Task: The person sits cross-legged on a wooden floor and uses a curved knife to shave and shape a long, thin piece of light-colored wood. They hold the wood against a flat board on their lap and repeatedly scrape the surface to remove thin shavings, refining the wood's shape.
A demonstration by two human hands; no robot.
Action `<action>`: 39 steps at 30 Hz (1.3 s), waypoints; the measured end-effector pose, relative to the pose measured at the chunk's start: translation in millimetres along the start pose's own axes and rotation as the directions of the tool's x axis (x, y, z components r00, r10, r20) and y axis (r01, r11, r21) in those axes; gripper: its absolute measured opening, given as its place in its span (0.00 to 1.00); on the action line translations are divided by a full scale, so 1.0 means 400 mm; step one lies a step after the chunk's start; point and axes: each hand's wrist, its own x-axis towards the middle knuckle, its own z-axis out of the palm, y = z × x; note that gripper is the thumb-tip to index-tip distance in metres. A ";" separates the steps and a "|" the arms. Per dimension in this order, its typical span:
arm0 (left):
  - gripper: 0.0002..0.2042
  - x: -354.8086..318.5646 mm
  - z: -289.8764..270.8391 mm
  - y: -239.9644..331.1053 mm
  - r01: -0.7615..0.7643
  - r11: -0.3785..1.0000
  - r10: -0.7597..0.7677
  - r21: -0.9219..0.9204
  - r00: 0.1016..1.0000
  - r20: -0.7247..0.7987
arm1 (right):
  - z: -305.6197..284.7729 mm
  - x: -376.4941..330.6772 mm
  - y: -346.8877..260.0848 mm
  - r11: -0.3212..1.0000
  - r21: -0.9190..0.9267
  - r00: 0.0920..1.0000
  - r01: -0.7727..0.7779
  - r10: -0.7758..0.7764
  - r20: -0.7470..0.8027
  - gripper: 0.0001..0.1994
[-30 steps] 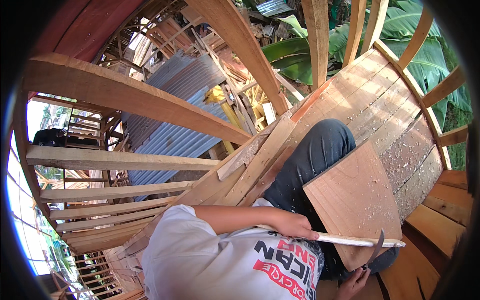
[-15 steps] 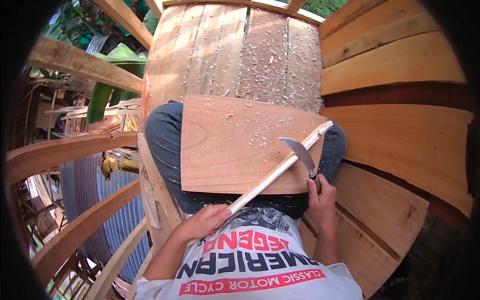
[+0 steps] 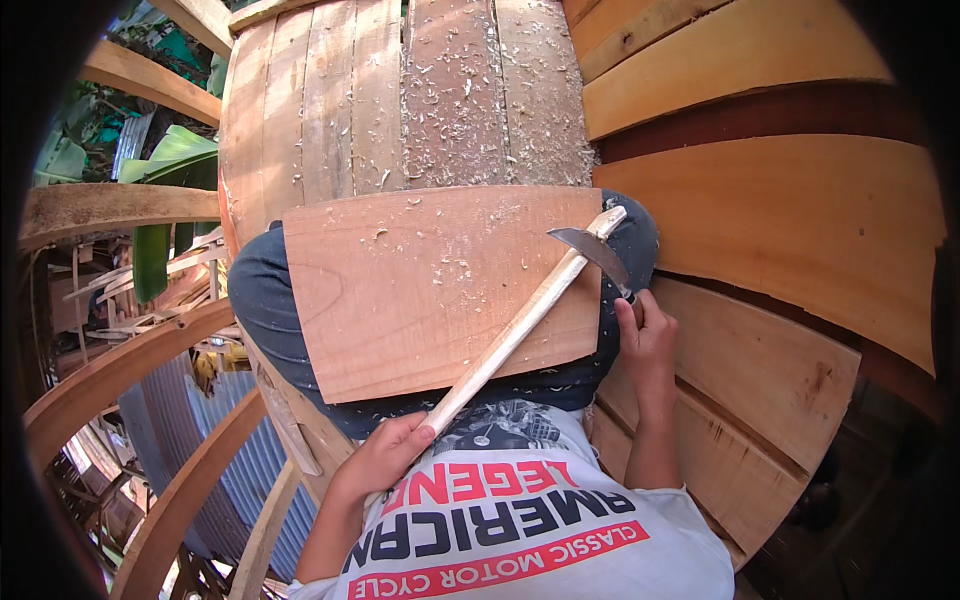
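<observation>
So the person is sitting inside a curved wooden hull with a flat wooden board lying across their lap, and they're working it with an adze, a long pale handle with a curved dark blade at the top end. The left hand is wrapping closed around the butt of the handle down at about 7 o'clock from the board's middle. The right hand is sitting at roughly 3 o'clock, just off the board's right edge, fingers curled narrow and pinching at the blade tip or touching it; I can't tell if it's actually gripping or just steadying.

The handle is lying diagonally over the lower right part of the board, with the blade hanging right around the top right corner.

Progress-wise, my guess is they're partway in. There are wood shavings scattered all over the floor planks at 12 o'clock, and a lighter sprinkling on the board itself, so some cutting is clearly done. But the board's face is looking pretty smooth and even, and the edges are looking mostly straight with only a slight curve along the bottom, so I'd say the shaping is looking far from finished. Can't see the right edge properly since the adze and hand are covering it.
</observation>
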 end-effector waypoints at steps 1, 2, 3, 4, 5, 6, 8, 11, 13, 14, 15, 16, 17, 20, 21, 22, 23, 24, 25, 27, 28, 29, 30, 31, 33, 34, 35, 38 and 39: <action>0.20 0.003 -0.011 -0.003 0.052 0.998 -0.051 -0.021 0.998 0.044 | 0.001 0.000 -0.003 1.000 -0.014 1.000 0.009 -0.009 -0.006 0.15; 0.20 0.006 -0.026 -0.004 0.106 0.994 -0.102 -0.038 0.991 0.090 | 0.026 -0.040 -0.012 0.996 -0.005 0.996 0.089 -0.089 0.008 0.16; 0.20 0.009 -0.036 -0.003 0.161 0.986 -0.152 -0.053 0.979 0.136 | 0.030 -0.070 -0.058 0.964 -0.037 0.962 0.264 -0.261 0.078 0.16; 0.20 0.010 -0.039 -0.002 0.212 0.973 -0.198 -0.088 0.969 0.148 | 0.034 -0.064 -0.049 0.973 -0.053 0.974 0.223 -0.221 0.053 0.16; 0.20 0.009 -0.033 0.007 0.173 0.983 -0.165 -0.062 0.979 0.121 | 0.035 -0.051 -0.037 0.981 -0.067 0.983 0.181 -0.179 0.028 0.17; 0.20 0.006 -0.022 0.020 0.136 0.990 -0.131 -0.045 0.986 0.100 | 0.017 -0.038 -0.034 0.994 -0.050 0.995 0.098 -0.096 0.037 0.17; 0.19 0.011 -0.015 0.015 0.066 0.997 -0.064 -0.030 0.995 0.078 | -0.016 -0.008 -0.021 0.998 -0.004 0.997 -0.055 0.055 0.046 0.17; 0.19 0.009 -0.034 -0.001 0.148 0.989 -0.144 -0.023 0.980 0.138 | 0.018 -0.046 -0.038 0.974 -0.103 0.979 0.202 -0.198 0.049 0.17; 0.18 0.005 -0.023 0.030 0.124 0.992 -0.125 0.021 0.987 0.103 | 0.001 -0.015 -0.004 0.996 -0.074 0.998 0.041 -0.045 -0.050 0.17; 0.18 0.005 -0.016 0.042 0.109 0.993 -0.112 0.039 0.990 0.082 | -0.007 -0.010 0.002 0.996 -0.078 0.999 0.033 -0.036 -0.034 0.17; 0.18 0.008 -0.015 0.037 0.117 0.993 -0.117 0.011 0.989 0.088 | -0.012 -0.008 0.005 0.996 -0.082 0.999 0.025 -0.027 -0.018 0.17; 0.17 0.008 -0.020 0.029 0.132 0.991 -0.130 -0.008 0.987 0.095 | 0.005 -0.022 -0.001 0.994 -0.053 0.993 0.099 -0.102 -0.053 0.16; 0.16 0.009 -0.025 0.020 0.147 0.989 -0.143 -0.027 0.984 0.102 | 0.011 -0.030 -0.006 0.996 0.042 0.997 0.077 -0.078 0.004 0.16; 0.15 0.010 -0.034 0.020 0.116 0.993 -0.119 0.032 0.985 0.128 | -0.014 -0.032 -0.031 0.868 0.417 0.929 -0.270 0.121 0.349 0.14; 0.15 0.011 -0.036 0.022 0.092 0.993 -0.101 0.071 0.985 0.139 | -0.025 -0.020 -0.019 0.794 0.490 0.879 -0.361 0.114 0.463 0.13; 0.16 0.013 -0.036 0.022 0.116 0.992 -0.121 0.045 0.984 0.133 | -0.039 -0.007 0.000 0.707 0.545 0.819 -0.451 0.086 0.567 0.13; 0.15 0.012 -0.039 0.018 0.115 0.992 -0.122 0.059 0.983 0.135 | -0.050 0.000 0.015 0.611 0.578 0.751 -0.541 0.042 0.659 0.13; 0.15 0.009 -0.045 0.013 0.113 0.991 -0.122 0.072 0.983 0.138 | -0.056 0.001 0.022 0.635 0.546 0.728 -0.546 0.037 0.685 0.14; 0.15 0.006 -0.047 0.009 0.115 0.990 -0.126 0.084 0.982 0.139 | -0.057 0.000 0.032 0.657 0.514 0.702 -0.552 0.033 0.712 0.15; 0.15 0.000 -0.044 0.008 0.096 0.993 -0.104 0.069 0.988 0.117 | -0.055 -0.001 0.032 0.703 0.490 0.731 -0.516 0.062 0.680 0.16; 0.15 -0.003 -0.038 0.009 0.094 0.994 -0.100 0.057 0.989 0.108 | -0.047 -0.003 0.026 0.726 0.490 0.777 -0.483 0.097 0.622 0.16; 0.15 -0.002 -0.035 0.017 0.105 0.992 -0.112 0.072 0.987 0.112 | -0.037 -0.008 0.018 0.749 0.487 0.819 -0.450 0.129 0.559 0.17; 0.15 0.004 -0.033 0.034 0.116 0.989 -0.125 0.087 0.985 0.115 | -0.018 -0.023 0.010 0.756 0.497 0.859 -0.425 0.164 0.486 0.17; 0.15 0.006 -0.033 0.048 0.124 0.987 -0.136 0.105 0.984 0.113 | 0.009 -0.040 0.000 0.765 0.509 0.893 -0.396 0.191 0.408 0.18; 0.15 0.000 -0.036 0.030 0.117 0.989 -0.130 0.095 0.982 0.135 | 0.023 -0.049 0.008 0.785 0.505 0.922 -0.358 0.209 0.327 0.19; 0.15 -0.006 -0.036 0.019 0.108 0.992 -0.117 0.072 0.985 0.131 | 0.018 -0.044 0.022 0.798 0.494 0.924 -0.347 0.199 0.328 0.19; 0.16 -0.009 -0.035 0.015 0.098 0.994 -0.104 0.050 0.987 0.127 | 0.011 -0.035 0.029 0.810 0.481 0.926 -0.336 0.189 0.328 0.19; 0.16 0.013 -0.025 0.044 0.143 0.988 -0.150 0.064 0.979 0.136 | 0.014 -0.028 0.016 0.857 0.428 0.935 -0.287 0.153 0.321 0.19; 0.16 0.017 -0.020 0.041 0.127 0.991 -0.133 0.050 0.981 0.138 | 0.019 -0.030 0.014 0.873 0.422 0.941 -0.244 0.108 0.321 0.19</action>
